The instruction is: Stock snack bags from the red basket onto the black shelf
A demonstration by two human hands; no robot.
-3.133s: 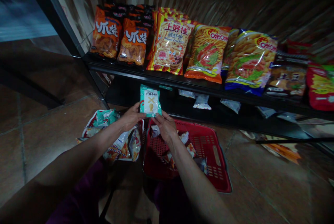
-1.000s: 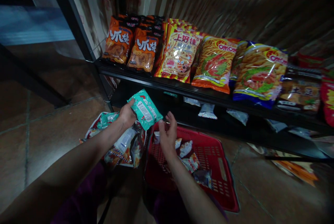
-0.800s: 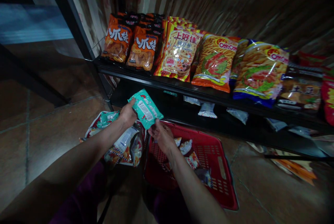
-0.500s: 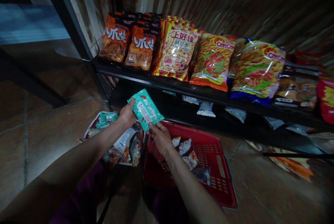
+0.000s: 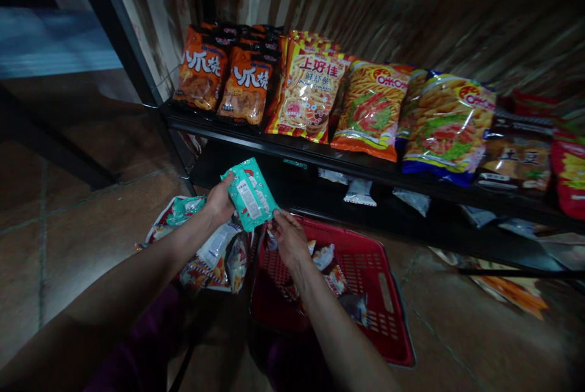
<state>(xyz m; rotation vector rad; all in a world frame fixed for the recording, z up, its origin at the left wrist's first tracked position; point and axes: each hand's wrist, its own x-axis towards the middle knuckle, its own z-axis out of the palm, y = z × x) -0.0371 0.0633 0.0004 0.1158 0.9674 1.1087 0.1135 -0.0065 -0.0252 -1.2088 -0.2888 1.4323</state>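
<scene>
A small teal snack packet [image 5: 251,196] with a printed label is held out in front of the shelf. My left hand [image 5: 220,200] is closed on its left edge. At its lower right corner, my right hand [image 5: 289,235] pinches the packet between thumb and fingers. Both hands are above the gap between a bag of snack packets [image 5: 214,258] on the left and a red plastic basket [image 5: 379,270] on the right. Several small packets lie in the basket, partly hidden by my right forearm.
A black shelf [image 5: 283,142] runs across, bearing orange bags [image 5: 244,84], a yellow prawn cracker bag [image 5: 308,90] and other large snack bags [image 5: 448,124]. Small white packets [image 5: 360,192] lie on the lower shelf. A dark metal post [image 5: 132,44] stands at the left. Flat packages lie at lower right.
My right hand has shifted a little right along the packet's lower edge to its corner. The packet has turned slightly, and my left hand stays at its left edge.
</scene>
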